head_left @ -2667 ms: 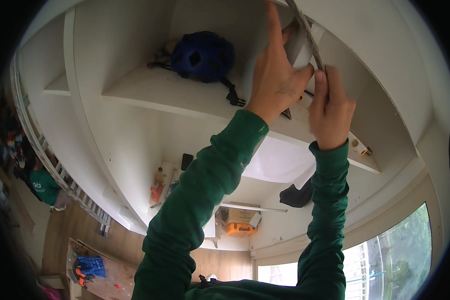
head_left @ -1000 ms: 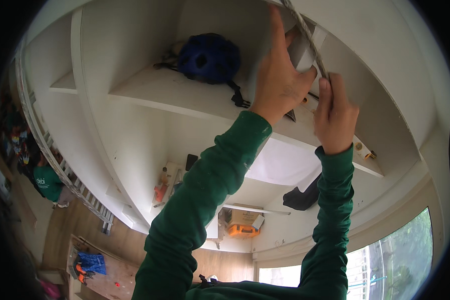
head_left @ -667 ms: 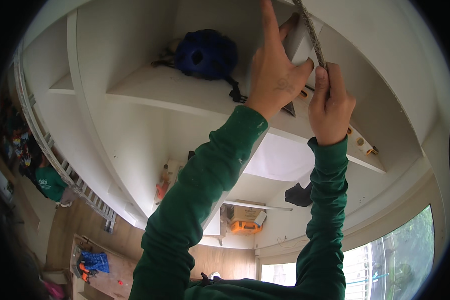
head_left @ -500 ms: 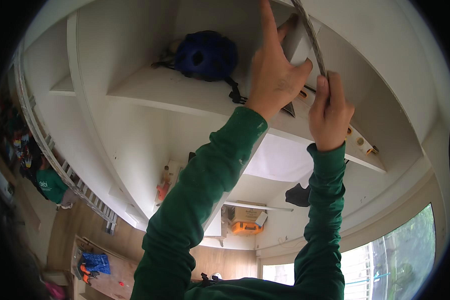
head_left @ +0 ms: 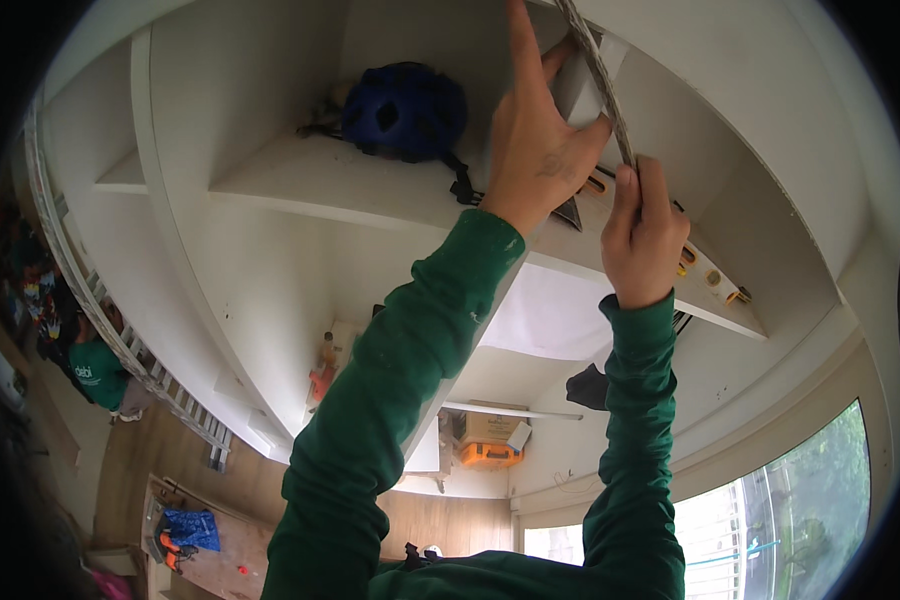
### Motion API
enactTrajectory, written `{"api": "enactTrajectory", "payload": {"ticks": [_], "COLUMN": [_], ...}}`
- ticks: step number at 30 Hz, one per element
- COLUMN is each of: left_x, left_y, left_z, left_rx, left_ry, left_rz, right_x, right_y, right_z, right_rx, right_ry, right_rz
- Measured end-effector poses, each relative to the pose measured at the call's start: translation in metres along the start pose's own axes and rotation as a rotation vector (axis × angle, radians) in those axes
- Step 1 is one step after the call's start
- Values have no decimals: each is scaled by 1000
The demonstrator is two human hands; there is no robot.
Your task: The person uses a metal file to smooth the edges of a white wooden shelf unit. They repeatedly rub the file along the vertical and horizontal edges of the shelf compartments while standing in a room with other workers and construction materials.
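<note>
The right hand [head_left: 642, 232] grips a thin grey metal strip [head_left: 598, 75] whose long axis runs up and left; the left hand [head_left: 536, 150], fingers spread, presses a white panel [head_left: 576, 85] beside it above the white shelf [head_left: 350, 185].

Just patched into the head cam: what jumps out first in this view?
Two green-sleeved arms reach up into a white shelf unit. The left hand is spread against a pale panel at the top, while the right hand is closed on a thin grey strip running up beside it. A blue helmet sits on the shelf, left of the hands.
</note>
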State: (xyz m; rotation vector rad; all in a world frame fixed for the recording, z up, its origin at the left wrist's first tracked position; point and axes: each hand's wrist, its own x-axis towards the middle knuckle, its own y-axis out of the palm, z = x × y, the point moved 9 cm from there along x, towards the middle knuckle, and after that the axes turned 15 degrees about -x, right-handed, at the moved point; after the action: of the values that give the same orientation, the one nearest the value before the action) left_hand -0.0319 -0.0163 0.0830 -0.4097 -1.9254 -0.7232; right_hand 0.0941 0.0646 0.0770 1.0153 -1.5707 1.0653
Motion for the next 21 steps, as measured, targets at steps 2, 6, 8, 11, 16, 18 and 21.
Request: {"api": "enactTrajectory", "payload": {"ticks": [2, 6, 8, 11, 16, 18, 21], "left_x": [0, 0, 0, -1, -3, -3, -1], "left_y": [1, 1, 1, 3, 5, 4, 2], "left_z": [-1, 1, -1, -4, -28, 3, -11], "left_rx": [-151, -184, -134, -174, -76, -167, -144], "left_ry": [-5, -90, -81, -59, 196, -191, -87], "left_rz": [21, 2, -7, -8, 46, 20, 34], "right_x": [-2, -4, 1, 11, -27, -80, -119], "right_y": [3, 3, 1, 0, -4, 22, 41], "right_z": [-1, 4, 8, 7, -4, -14, 12], "right_rx": [19, 54, 18, -6, 490, 875, 790], "right_ry": [18, 30, 3, -11, 241, 679, 692], "right_rz": [3, -19, -37, -34, -137, -66, -104]}}
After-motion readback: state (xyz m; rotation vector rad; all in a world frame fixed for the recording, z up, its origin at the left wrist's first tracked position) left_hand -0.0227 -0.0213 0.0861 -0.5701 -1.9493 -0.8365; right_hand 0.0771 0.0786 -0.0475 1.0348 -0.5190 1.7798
